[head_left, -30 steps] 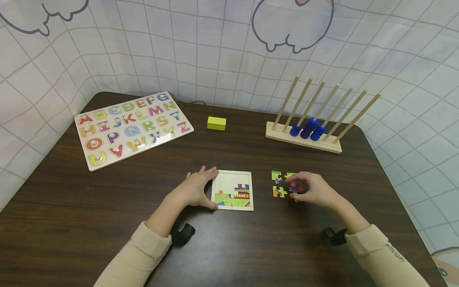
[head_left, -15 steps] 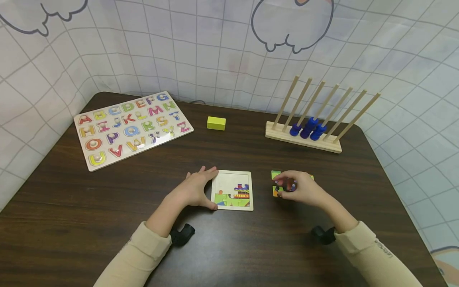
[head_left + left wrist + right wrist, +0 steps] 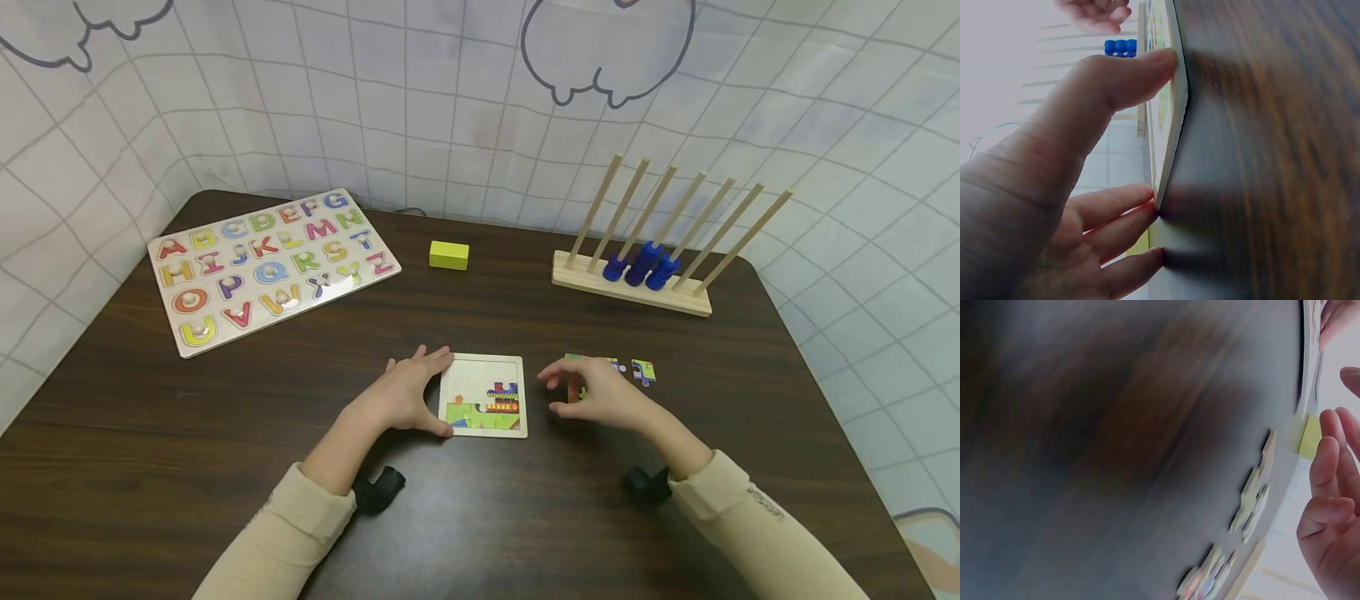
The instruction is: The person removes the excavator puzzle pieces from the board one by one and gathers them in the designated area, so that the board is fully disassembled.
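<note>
A small square wooden puzzle tray (image 3: 524, 396) lies on the table, with joined pieces (image 3: 483, 417) along its bottom and right side. My left hand (image 3: 405, 396) rests at its left side. The thumb (image 3: 1129, 75) presses on the near rim and straight fingertips touch the far-left corner. My right hand (image 3: 596, 392) hovers just right of the tray, thumb and fingers apart, nothing visible between them. Loose jigsaw pieces lie under and behind it, partly hidden; one piece (image 3: 643, 372) shows fully. In the right wrist view several pieces (image 3: 1247, 500) lie flat below the fingers.
A wooden alphabet board (image 3: 273, 271) lies at the back left. A yellow block (image 3: 449, 256) stands at the back middle. At the back right is a wooden peg stand (image 3: 630, 289) with upright rods and blue beads (image 3: 643, 265). A gridded cloth (image 3: 450, 108) hangs behind the table.
My right hand has moved left from over the loose pieces toward the tray, uncovering the rightmost piece. My left hand stays on the tray. The head view has shifted slightly.
</note>
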Available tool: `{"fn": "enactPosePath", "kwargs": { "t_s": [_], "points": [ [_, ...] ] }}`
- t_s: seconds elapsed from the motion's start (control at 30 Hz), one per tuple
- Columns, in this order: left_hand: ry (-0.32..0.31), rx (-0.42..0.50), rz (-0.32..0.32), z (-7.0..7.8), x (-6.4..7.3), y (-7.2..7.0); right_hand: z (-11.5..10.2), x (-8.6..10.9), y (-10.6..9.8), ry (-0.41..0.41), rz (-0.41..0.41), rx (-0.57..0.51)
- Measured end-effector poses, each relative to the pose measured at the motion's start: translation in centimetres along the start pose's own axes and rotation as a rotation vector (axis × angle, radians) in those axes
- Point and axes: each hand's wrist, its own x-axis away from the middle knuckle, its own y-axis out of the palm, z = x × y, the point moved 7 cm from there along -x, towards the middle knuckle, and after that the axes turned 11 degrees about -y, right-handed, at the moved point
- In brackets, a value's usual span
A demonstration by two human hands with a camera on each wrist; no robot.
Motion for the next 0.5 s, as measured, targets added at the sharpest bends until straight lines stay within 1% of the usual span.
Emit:
{"fn": "enactPosePath", "kwargs": {
  "t_s": [0.2,0.5],
  "points": [
    [0.017,-0.002,0.004,0.2,0.0,0.0,-0.6,-0.9,0.3,-0.017,0.0,0.024],
    [0.013,-0.008,-0.001,0.2,0.0,0.0,-1.1,-2.1,1.2,-0.018,-0.014,0.029]
  ]
}}
